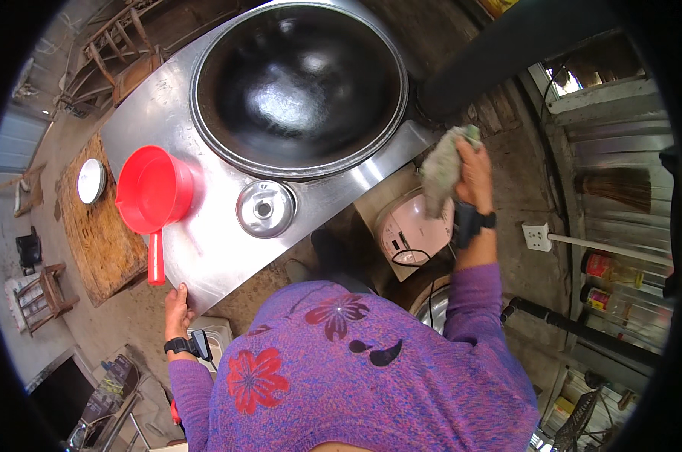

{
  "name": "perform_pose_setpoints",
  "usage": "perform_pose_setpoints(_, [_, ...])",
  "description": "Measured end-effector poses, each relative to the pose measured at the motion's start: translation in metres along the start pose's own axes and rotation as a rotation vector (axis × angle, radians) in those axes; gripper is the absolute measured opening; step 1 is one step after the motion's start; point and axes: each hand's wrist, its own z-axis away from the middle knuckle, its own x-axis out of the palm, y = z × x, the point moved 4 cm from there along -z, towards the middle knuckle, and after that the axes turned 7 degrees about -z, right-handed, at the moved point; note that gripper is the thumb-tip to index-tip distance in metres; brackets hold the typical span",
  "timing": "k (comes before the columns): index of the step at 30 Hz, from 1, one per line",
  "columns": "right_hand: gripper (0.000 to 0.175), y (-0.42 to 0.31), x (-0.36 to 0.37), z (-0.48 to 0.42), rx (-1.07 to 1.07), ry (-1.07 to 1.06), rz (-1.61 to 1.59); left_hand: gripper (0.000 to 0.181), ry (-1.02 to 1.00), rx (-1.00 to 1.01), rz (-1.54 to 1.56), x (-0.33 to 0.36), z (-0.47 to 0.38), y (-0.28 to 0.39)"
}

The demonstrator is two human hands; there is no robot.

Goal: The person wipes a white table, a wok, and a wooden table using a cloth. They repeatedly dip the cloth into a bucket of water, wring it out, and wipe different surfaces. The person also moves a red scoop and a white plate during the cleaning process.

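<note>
My right hand (475,176) grips a crumpled greyish-green cloth (441,169), held up off the right edge of a stainless-steel stove top (216,265). My left hand (178,311) is at the stove top's near left corner; whether its fingers close around the edge is unclear. A large black wok (301,85), with a wet-looking shine inside, is set into the steel. Left of it stands a red plastic water scoop (154,189), its handle towards me. Near the wok's front rim lies a small round metal lid (266,209).
Below my right hand is a pink rice cooker (411,229) with a dark cord. A thick dark pipe (499,56) rises beyond the wok. On the left, white bowls (91,181) sit on a wooden table (101,254). A wooden chair (129,62) stands at the far left.
</note>
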Motion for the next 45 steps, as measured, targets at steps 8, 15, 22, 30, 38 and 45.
perform_pose_setpoints(8, [0.053, 0.114, 0.012, -0.065, -0.463, 0.113, 1.424, 0.039, 0.067, -0.087, -0.097, -0.013, -0.014, -0.016])
perform_pose_setpoints(15, [0.056, 0.127, 0.019, -0.021, -0.484, 0.022, 1.446, 0.024, 0.547, 0.611, -0.815, 0.032, 0.051, 0.057])
perform_pose_setpoints(22, [0.056, 0.166, 0.075, 0.095, -0.538, -0.361, 1.401, 0.026, 0.26, 1.135, -0.803, 0.163, 0.077, 0.155])
perform_pose_setpoints(30, [0.048, 0.163, 0.152, 0.123, -0.599, -0.611, 1.289, 0.022, 0.131, 1.205, -1.048, 0.232, 0.048, 0.193])
perform_pose_setpoints(38, [0.033, 0.166, 0.168, 0.122, -0.482, -0.584, 1.446, 0.014, 0.114, 1.172, -1.115, 0.22, 0.045, 0.18])
perform_pose_setpoints(45, [0.025, 0.171, 0.148, 0.166, -0.462, -0.781, 1.278, 0.015, 0.09, 1.079, -1.108, 0.186, 0.053, 0.191])
